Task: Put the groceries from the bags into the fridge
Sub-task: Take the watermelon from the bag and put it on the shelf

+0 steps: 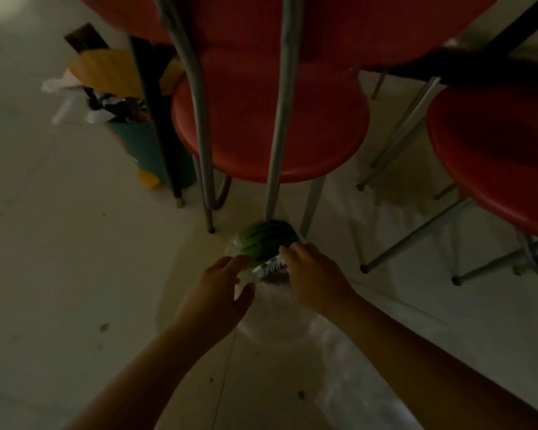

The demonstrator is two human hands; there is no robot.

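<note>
A green striped watermelon, wrapped in clear film with a white label, lies on the pale floor inside a thin clear plastic bag, close to the chair legs. My right hand rests on the melon's near right side, fingers curled over the label. My left hand hovers at its near left side with fingers spread, fingertips touching or almost touching the wrap. Both forearms reach in from the bottom. The scene is dim.
A red chair with grey metal legs stands just behind the melon. A second red chair is at right. A green bin stuffed with paper and packaging sits at left. Another clear bag lies under the chairs.
</note>
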